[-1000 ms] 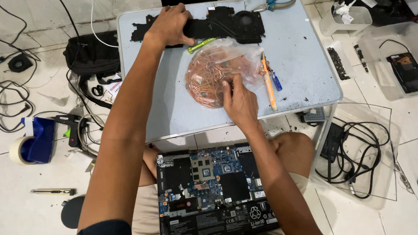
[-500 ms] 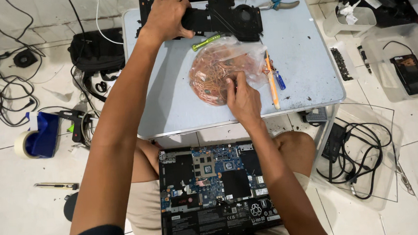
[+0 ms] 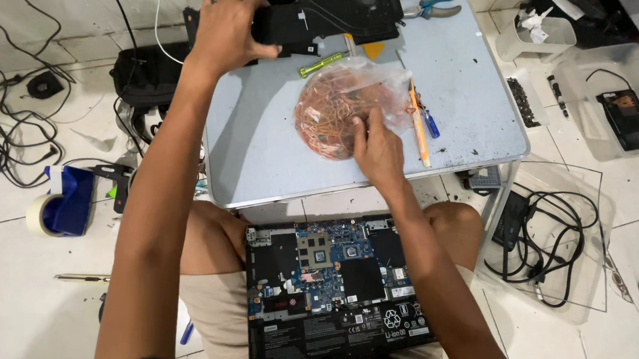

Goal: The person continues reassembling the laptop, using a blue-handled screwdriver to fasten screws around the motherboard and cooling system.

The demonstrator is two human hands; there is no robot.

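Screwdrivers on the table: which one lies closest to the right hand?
The long orange screwdriver, just beside the right hand; the green one lies farther up.

Head camera, looking steeply down from above the seated person.

Lens faces forward and down: opened laptop (image 3: 336, 295) on the lap sits nearest, low table (image 3: 467, 84) just beyond, tiled floor left and right. Close range; both forearms run up from the bottom edge. Only this one view, nothing shared.
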